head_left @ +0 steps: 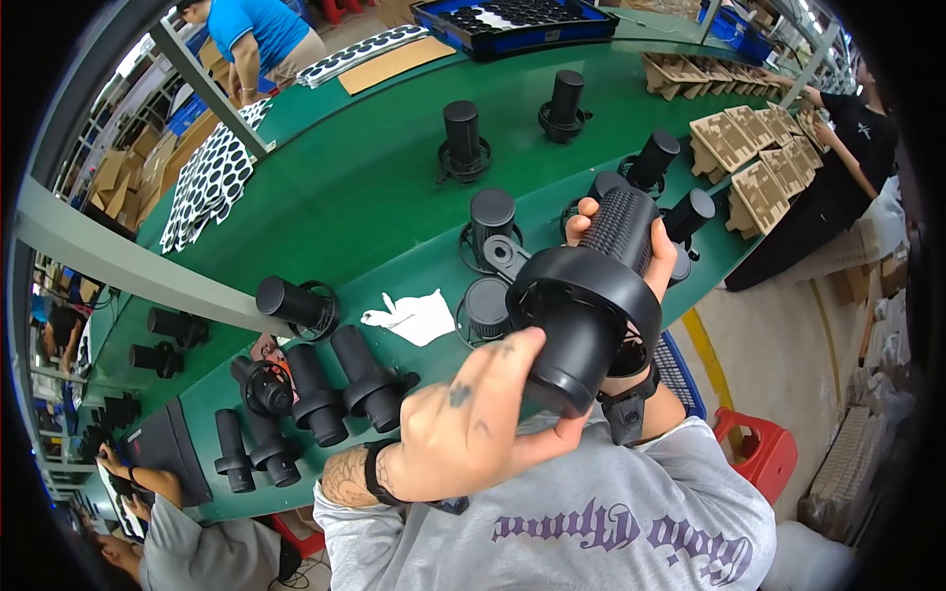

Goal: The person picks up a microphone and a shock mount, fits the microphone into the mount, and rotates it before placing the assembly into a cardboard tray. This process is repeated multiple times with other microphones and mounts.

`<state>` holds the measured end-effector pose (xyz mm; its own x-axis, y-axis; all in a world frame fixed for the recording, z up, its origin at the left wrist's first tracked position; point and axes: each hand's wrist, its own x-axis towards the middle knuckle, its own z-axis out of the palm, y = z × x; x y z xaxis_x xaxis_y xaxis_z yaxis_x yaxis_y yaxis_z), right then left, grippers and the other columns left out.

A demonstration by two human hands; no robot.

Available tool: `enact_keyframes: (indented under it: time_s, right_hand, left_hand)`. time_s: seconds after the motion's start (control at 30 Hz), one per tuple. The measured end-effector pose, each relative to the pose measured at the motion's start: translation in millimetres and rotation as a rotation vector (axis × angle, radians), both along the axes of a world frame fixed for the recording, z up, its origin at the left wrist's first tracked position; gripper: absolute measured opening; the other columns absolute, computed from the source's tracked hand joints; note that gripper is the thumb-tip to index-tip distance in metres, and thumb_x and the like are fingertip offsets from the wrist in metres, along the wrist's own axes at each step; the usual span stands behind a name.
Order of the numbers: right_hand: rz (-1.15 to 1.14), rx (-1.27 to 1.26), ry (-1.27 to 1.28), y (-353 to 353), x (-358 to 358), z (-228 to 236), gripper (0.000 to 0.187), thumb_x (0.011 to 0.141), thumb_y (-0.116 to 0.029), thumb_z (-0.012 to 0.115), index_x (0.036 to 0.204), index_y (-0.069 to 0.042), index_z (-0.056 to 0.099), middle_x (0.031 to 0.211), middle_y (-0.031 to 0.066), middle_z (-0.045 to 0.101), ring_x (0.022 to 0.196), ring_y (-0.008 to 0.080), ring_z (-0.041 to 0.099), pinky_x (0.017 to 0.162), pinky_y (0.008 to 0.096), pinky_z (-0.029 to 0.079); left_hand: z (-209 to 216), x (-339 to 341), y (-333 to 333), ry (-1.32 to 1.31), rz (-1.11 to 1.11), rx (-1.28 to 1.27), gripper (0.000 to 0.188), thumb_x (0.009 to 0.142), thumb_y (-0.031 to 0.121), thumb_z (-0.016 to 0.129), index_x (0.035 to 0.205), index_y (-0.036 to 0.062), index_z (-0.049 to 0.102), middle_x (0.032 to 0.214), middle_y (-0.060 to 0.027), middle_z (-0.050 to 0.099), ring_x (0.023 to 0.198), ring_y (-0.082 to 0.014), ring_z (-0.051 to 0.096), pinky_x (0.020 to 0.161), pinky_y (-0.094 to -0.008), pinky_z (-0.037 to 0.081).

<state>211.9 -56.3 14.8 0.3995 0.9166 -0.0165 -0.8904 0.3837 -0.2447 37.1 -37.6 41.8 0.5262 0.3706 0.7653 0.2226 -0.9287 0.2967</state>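
A large black microphone (567, 355) with a ridged upper body and a wide ring round its middle is tilted in front of my chest. My left hand (473, 419) grips its smooth lower end between thumb and fingers. Wrapped round the ridged part from behind, my right hand (662, 261) is largely hidden by the microphone, with only some fingers showing. A round-ended black bracket (506, 256) juts out from the ring's left side. Just beyond my hands, similar microphones stand on the green bench, including one upright microphone (491, 215).
A white cloth (412, 317) lies on the bench (394, 258), left of my hands. Several black microphones (315, 394) rest farther left. Cardboard inserts (754, 182) line the right side, near a person in black. A red stool (757, 453) stands at the lower right.
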Motion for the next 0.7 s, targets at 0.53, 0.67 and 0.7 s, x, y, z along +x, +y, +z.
enact_keyframes:
  time_s: [0.53, 0.67, 0.7]
  right_hand:
    - [-0.124, 0.038, -0.465, -0.7, 17.5, 1.4, 0.046, 0.096, -0.038, 0.036, 0.12, -0.001, 0.049, 0.111, 0.0193, 0.058, 0.095, 0.0244, 0.063, 0.077, 0.0377, 0.058]
    - [-0.097, 0.035, -0.495, 0.4, 19.0, 3.3, 0.045, 0.097, -0.036, 0.036, 0.119, 0.0, 0.05, 0.11, 0.0199, 0.058, 0.095, 0.0246, 0.063, 0.077, 0.0377, 0.058]
    - [-0.092, 0.035, -0.498, 1.1, 19.0, 3.1, 0.045, 0.097, -0.036, 0.036, 0.119, 0.0, 0.05, 0.11, 0.0199, 0.058, 0.095, 0.0246, 0.063, 0.077, 0.0377, 0.058]
  left_hand:
    - [14.2, -23.1, -0.5, 0.096, -0.2, 0.376, 0.043, 0.072, 0.012, 0.075, 0.114, 0.0194, 0.067, 0.11, -0.0235, 0.053, 0.074, -0.0265, 0.065, 0.058, -0.0291, 0.06]
    - [21.7, -24.6, -5.1, 0.142, -0.149, 0.409, 0.05, 0.067, 0.006, 0.07, 0.112, 0.0281, 0.068, 0.111, -0.0225, 0.053, 0.077, -0.0246, 0.063, 0.06, -0.0275, 0.059]
    - [22.9, -23.9, -5.1, 0.158, -0.145, 0.437, 0.051, 0.066, 0.005, 0.068, 0.111, 0.031, 0.068, 0.111, -0.0217, 0.054, 0.08, -0.0239, 0.061, 0.061, -0.0266, 0.058]
